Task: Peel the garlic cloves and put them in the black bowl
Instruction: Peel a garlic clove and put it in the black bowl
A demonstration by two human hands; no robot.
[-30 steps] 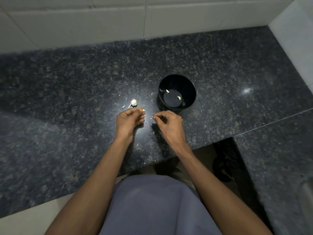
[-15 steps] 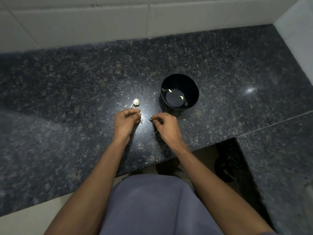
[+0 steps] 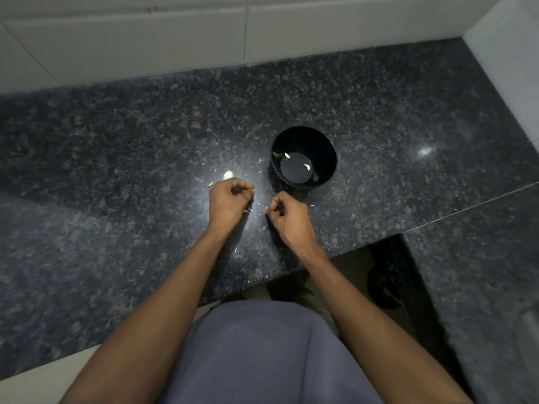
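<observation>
I am curling my left hand [image 3: 230, 201] round a clove that is hidden inside it, and my right hand [image 3: 287, 215] is pinching a scrap of skin [image 3: 266, 208] just beside. Garlic [image 3: 228, 174] is still waiting unpeeled beyond my left hand. The bowl [image 3: 329, 147] is holding two peeled cloves [image 3: 307, 167].

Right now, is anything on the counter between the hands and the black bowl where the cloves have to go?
Nothing visible blocks the way. The black bowl stands open just beyond the right hand, with only small peel scraps on the granite between. The garlic piece lies off beside the left hand.
</observation>
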